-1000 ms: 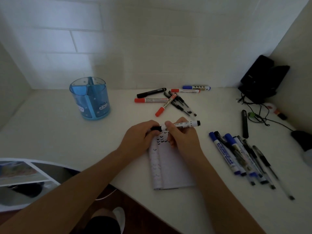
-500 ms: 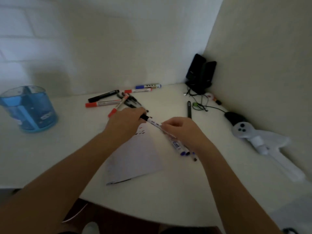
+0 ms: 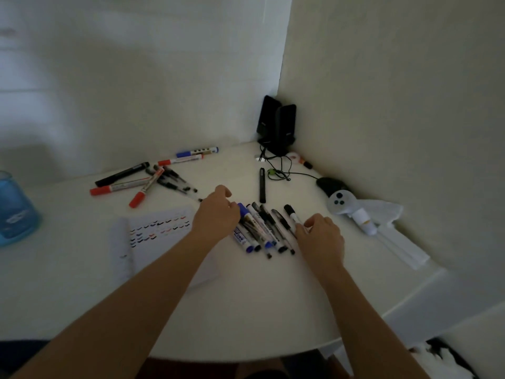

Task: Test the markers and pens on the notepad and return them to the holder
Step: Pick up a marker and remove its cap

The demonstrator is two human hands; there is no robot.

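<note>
The notepad (image 3: 153, 242) lies open at centre left, with rows of small black, blue and red test marks. The blue translucent holder (image 3: 15, 212) stands at the far left edge, partly cut off. A row of several blue and black markers and pens (image 3: 259, 231) lies between my hands. My left hand (image 3: 216, 217) hovers over the row's left end with fingers loosely curled, holding nothing. My right hand (image 3: 321, 237) pinches the lower end of a black-capped white marker (image 3: 291, 214), which rests at the row's right end. A second group of red, black and blue markers (image 3: 144, 181) lies beyond the notepad.
A lone black pen (image 3: 262, 184) lies behind the row. Two black speakers (image 3: 277, 127) stand in the corner with cables (image 3: 281, 170) trailing forward. A dark mouse (image 3: 329, 183) and a white controller (image 3: 341, 203) on white cloth sit right. The curved table edge (image 3: 300, 348) is close.
The view swung right. The marker held between both hands now lies at the right end of the row. My left hand let go of it and moved over the row's left end.
</note>
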